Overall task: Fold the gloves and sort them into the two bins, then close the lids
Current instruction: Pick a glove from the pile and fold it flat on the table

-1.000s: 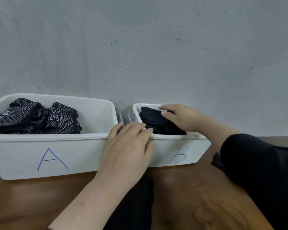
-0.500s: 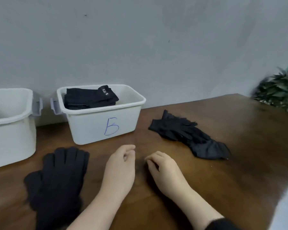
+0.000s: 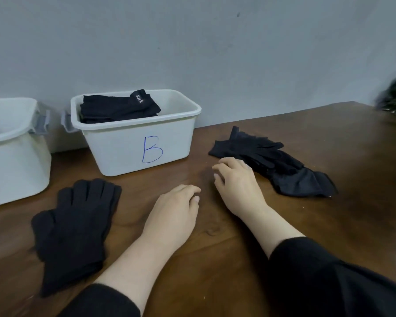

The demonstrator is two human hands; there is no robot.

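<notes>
White bin [image 3: 133, 143], blue "B" on front; black folded gloves [image 3: 119, 107] inside. Second white bin [image 3: 14, 156] at table's left edge. Black knit gloves [image 3: 76, 227]; black thin gloves [image 3: 274, 161]. Dark brown wood-grain table [image 3: 329, 213].

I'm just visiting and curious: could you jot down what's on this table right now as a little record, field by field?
Surface: brown wooden table
Bin B: white, lid off, folded black gloves inside
Second bin: white, at the left edge, contents not visible
Thick black gloves: flat on the table, left of the hands
Thin black gloves: loose heap, right of bin B
Left hand: on the table, loosely curled, holding nothing
Right hand: beside the thin gloves, holding nothing
Lids: none in view
</notes>
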